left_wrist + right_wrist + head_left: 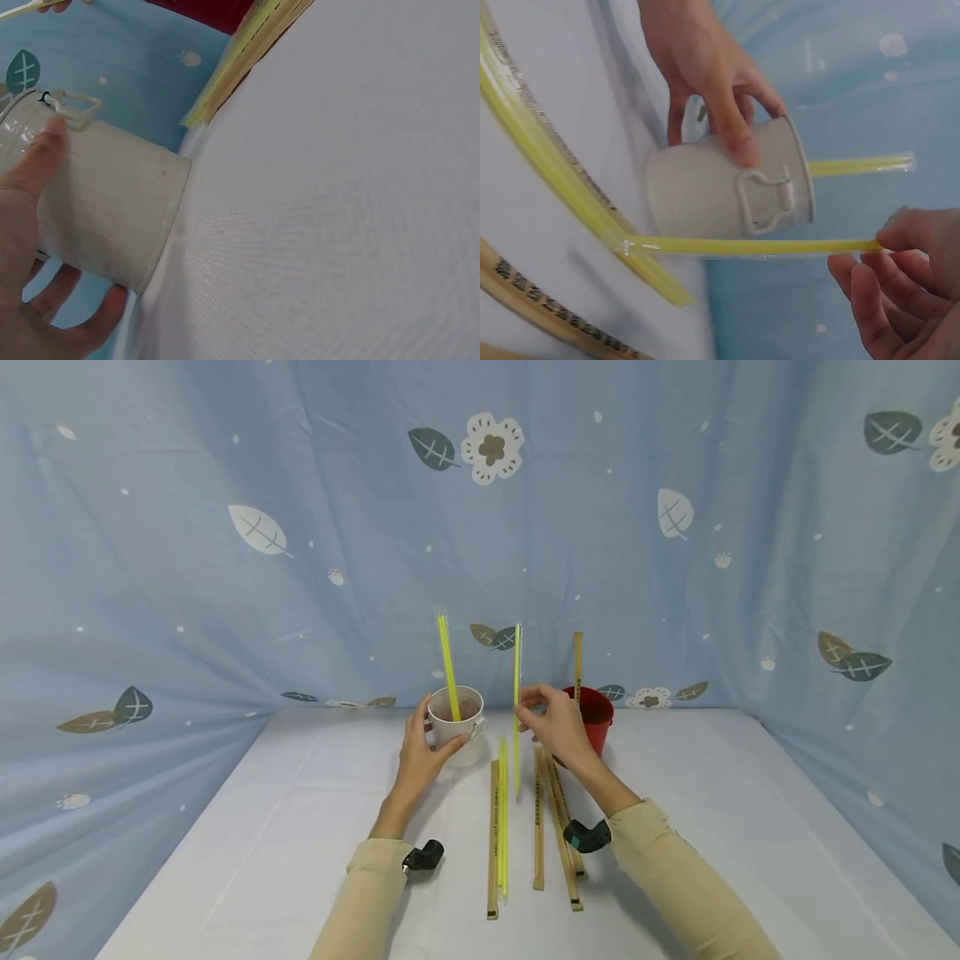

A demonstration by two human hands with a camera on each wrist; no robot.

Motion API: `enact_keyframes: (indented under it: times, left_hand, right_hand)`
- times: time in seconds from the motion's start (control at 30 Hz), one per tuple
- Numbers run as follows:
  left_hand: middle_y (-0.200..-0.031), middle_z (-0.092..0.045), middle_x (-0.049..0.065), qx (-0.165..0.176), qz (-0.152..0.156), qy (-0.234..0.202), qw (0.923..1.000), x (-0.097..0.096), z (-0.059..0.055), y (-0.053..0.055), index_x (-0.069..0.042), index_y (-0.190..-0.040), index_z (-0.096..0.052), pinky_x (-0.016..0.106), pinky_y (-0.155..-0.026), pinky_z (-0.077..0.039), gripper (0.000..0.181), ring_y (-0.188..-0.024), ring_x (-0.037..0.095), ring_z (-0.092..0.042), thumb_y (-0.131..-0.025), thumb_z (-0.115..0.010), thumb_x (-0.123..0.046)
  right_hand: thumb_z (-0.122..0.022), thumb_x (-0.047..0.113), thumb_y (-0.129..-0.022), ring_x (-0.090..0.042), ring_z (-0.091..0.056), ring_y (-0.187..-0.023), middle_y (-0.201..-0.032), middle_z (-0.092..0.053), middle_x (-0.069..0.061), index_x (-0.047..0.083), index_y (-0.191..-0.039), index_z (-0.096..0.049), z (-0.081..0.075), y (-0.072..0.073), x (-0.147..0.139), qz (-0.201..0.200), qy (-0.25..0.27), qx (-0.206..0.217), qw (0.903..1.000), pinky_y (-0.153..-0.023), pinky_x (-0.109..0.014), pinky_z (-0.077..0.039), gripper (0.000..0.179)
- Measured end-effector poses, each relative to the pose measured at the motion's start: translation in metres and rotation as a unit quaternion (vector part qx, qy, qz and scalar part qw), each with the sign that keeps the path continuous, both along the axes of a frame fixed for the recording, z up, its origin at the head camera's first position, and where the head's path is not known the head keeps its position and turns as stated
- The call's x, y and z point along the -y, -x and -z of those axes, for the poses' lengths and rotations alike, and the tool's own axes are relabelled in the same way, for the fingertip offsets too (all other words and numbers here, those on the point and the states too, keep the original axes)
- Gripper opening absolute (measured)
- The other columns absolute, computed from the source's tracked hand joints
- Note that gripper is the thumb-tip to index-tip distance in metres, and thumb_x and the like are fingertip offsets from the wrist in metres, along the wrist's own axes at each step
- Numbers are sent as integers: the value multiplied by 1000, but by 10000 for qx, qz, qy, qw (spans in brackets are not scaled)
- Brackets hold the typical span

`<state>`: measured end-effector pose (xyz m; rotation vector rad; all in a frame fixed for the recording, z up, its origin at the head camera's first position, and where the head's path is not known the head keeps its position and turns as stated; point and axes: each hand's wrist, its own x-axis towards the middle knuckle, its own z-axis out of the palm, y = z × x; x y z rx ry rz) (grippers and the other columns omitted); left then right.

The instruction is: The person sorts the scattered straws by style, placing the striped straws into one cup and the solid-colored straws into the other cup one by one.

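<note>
My left hand grips a small white metal bucket from its left side, thumb near the wire handle and fingers around the far side. The bucket stands upright on the table. A yellow straw in clear wrap leans inside it. Just right of the bucket, my right hand pinches another clear-wrapped yellow straw between thumb and fingertip, holding it upright above the table. Behind this hand stands a red bucket, partly hidden, with a brown paper-wrapped straw standing in it.
Between the forearms, yellow straws lie beside a brown paper-wrapped straw. Several more brown paper-wrapped straws lie to their right. A white cloth covers the table, and a blue patterned curtain hangs behind and at both sides.
</note>
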<state>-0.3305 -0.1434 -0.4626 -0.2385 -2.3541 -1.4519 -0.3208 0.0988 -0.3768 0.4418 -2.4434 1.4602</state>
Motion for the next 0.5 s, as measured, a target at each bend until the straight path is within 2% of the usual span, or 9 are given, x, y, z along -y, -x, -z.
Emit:
enact_keyframes:
  times: [0.13, 0.37, 0.5]
  left_hand:
    - [-148, -37, 9, 2, 0, 6, 10000, 1, 1, 0, -25, -157, -22, 48, -89, -55, 96, -126, 30, -50, -81, -80, -39]
    - [-147, -38, 10, 16, -31, 10, 10000, 1, 2, 0, -25, -156, -23, 48, -88, -55, 97, -126, 30, -50, -80, -81, -40]
    - [-145, -39, 10, 27, -19, 12, 10000, 0, 1, 0, -27, -156, -22, 48, -89, -55, 96, -126, 30, -50, -80, -80, -40]
  right_hand:
    - [-68, 17, -93, -14, -69, -63, -96, -72, -9, 9, -111, -66, -11, 3, 3, 62, -94, -85, 9999, -52, -27, -56, 20]
    - [-68, 21, -94, -14, -68, -63, -96, -71, -9, 9, -112, -65, -28, 11, 8, -3, -116, -215, 9997, -56, -36, -59, 22]
    - [-68, 21, -93, -14, -69, -63, -96, -71, -9, 9, -111, -66, -37, 16, 10, 23, -98, -302, 9995, -54, -34, -58, 21]
